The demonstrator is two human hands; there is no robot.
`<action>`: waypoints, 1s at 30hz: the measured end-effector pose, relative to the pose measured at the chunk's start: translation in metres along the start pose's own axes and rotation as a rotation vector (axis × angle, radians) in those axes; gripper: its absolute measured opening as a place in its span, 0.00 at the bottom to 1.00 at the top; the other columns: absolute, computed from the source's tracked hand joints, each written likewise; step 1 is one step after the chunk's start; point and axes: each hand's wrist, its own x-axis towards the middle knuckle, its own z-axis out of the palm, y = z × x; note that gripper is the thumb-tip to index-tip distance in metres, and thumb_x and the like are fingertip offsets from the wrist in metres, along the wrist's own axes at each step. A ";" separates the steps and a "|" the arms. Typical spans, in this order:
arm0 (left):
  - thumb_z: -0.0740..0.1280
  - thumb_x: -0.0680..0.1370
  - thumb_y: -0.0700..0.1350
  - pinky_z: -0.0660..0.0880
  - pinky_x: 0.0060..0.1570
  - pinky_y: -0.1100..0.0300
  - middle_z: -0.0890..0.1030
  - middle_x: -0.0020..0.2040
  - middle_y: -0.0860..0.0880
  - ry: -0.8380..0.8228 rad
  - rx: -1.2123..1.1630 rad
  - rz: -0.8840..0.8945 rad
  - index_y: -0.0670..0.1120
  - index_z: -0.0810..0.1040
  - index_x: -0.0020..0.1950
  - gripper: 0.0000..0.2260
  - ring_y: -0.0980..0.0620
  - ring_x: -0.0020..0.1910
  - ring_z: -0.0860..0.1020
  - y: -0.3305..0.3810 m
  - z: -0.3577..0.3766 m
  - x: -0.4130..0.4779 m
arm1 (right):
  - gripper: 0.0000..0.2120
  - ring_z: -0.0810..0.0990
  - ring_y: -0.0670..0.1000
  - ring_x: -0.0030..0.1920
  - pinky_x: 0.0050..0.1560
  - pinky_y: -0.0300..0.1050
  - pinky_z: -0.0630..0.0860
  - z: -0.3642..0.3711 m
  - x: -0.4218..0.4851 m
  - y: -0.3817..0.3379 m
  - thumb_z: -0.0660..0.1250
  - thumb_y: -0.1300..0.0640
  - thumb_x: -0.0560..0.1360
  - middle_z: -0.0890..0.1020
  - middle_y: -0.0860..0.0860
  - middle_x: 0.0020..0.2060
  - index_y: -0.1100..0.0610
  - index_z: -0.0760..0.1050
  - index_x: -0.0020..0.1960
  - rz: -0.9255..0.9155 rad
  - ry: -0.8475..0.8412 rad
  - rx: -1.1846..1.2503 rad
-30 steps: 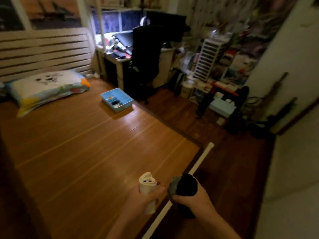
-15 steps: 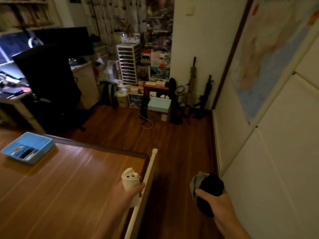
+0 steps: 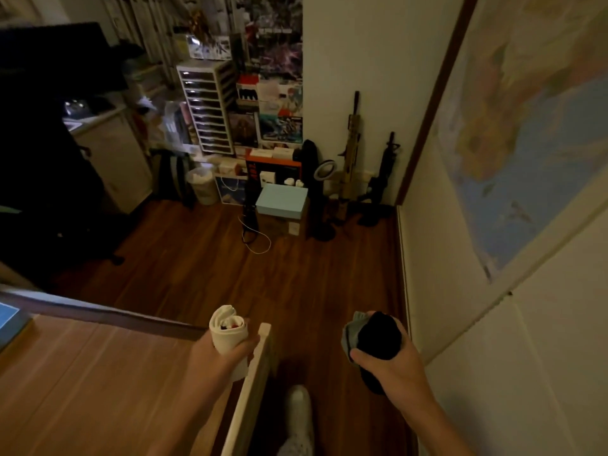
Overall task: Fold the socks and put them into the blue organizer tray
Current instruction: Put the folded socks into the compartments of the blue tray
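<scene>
A: L hand?
B: L hand [image 3: 214, 353], fingers curled round a rolled white sock [image 3: 227, 330], by the platform [image 3: 82, 373] rail.
A: R?
B: R hand [image 3: 391, 366], fingers wrapped on a dark sock bundle [image 3: 378, 337], over the floor.
A: Tray?
B: Blue tray [image 3: 6, 319] at far-left edge, well apart from both.

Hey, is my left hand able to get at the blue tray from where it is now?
Probably not yet: the blue tray sits at the view's far left edge, well away from the left hand, which grips the white rolled sock.
</scene>
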 end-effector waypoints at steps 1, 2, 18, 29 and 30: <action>0.78 0.71 0.48 0.77 0.42 0.56 0.87 0.46 0.52 0.001 -0.002 0.008 0.50 0.81 0.54 0.14 0.53 0.42 0.85 0.003 0.001 0.026 | 0.31 0.81 0.35 0.51 0.40 0.30 0.79 0.006 0.026 -0.005 0.84 0.59 0.64 0.82 0.33 0.50 0.31 0.76 0.55 -0.004 -0.004 -0.018; 0.77 0.73 0.46 0.78 0.42 0.56 0.86 0.46 0.53 0.006 -0.011 0.016 0.51 0.81 0.54 0.12 0.53 0.42 0.85 0.007 0.001 0.052 | 0.31 0.82 0.35 0.51 0.40 0.31 0.79 0.011 0.052 -0.012 0.84 0.59 0.64 0.82 0.33 0.50 0.32 0.76 0.56 -0.006 -0.006 -0.029; 0.77 0.74 0.44 0.74 0.41 0.60 0.83 0.48 0.50 0.244 -0.071 0.029 0.54 0.79 0.55 0.13 0.57 0.43 0.83 0.091 -0.027 0.391 | 0.32 0.80 0.35 0.54 0.42 0.28 0.78 0.141 0.419 -0.137 0.82 0.61 0.66 0.80 0.33 0.54 0.33 0.75 0.59 -0.069 -0.331 -0.222; 0.77 0.74 0.45 0.79 0.36 0.64 0.86 0.46 0.55 0.671 -0.185 -0.022 0.54 0.81 0.55 0.12 0.54 0.42 0.84 0.135 -0.103 0.554 | 0.32 0.79 0.39 0.59 0.55 0.40 0.79 0.338 0.647 -0.217 0.83 0.58 0.66 0.80 0.35 0.58 0.32 0.75 0.59 -0.024 -0.875 -0.304; 0.77 0.73 0.45 0.79 0.36 0.66 0.86 0.46 0.56 0.717 -0.205 -0.030 0.54 0.81 0.54 0.12 0.56 0.42 0.84 0.136 -0.114 0.559 | 0.32 0.79 0.40 0.60 0.57 0.42 0.78 0.363 0.656 -0.223 0.83 0.58 0.66 0.80 0.36 0.59 0.34 0.75 0.61 -0.023 -0.945 -0.323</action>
